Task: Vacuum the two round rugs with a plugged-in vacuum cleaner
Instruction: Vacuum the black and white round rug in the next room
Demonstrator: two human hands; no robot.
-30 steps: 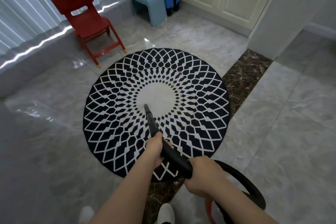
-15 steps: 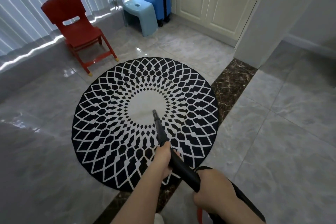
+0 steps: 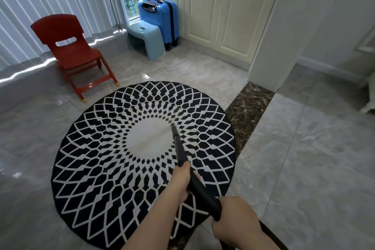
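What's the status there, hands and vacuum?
Both hands grip the vacuum wand: left hand forward, right hand behind. Nozzle tip at the white centre of the round rug. Red chair stands clear.

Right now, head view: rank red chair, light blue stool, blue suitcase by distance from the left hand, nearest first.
From the left hand, which grips the vacuum wand:
1. Red chair, far left by the blinds.
2. Light blue stool, under the window.
3. Blue suitcase, just behind the stool, against the cupboard.
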